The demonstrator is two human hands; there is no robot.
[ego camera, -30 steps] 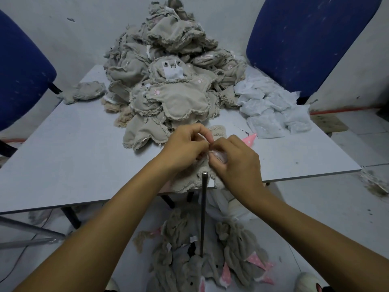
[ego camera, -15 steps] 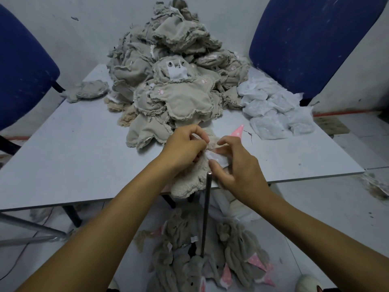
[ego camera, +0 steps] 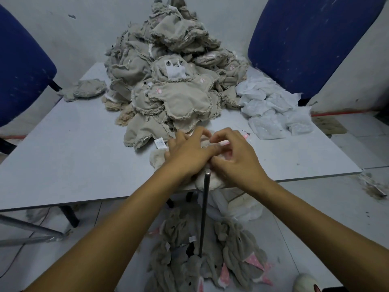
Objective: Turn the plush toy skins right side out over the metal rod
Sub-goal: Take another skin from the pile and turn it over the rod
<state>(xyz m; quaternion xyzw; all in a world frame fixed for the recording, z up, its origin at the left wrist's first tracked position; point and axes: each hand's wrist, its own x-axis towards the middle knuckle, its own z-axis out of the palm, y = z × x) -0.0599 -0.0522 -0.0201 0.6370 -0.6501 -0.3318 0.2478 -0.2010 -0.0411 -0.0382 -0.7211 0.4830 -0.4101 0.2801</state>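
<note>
Presently, left to right:
- Left hand (ego camera: 187, 152): fingers curled, gripping the cream fuzzy plush skin (ego camera: 157, 160) at the near edge of the grey table (ego camera: 73, 148).
- Thin dark metal rod (ego camera: 203, 211): upright, tip just beneath the skin.
- Right hand (ego camera: 235, 157): pinching the same skin.
- White fabric pieces (ego camera: 271, 106): beside the heap of beige inside-out skins (ego camera: 172, 81).

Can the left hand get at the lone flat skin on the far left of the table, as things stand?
Probably not at once: the left hand grips the plush skin by the metal rod. The lone skin lies apart, with bare table between.
</note>
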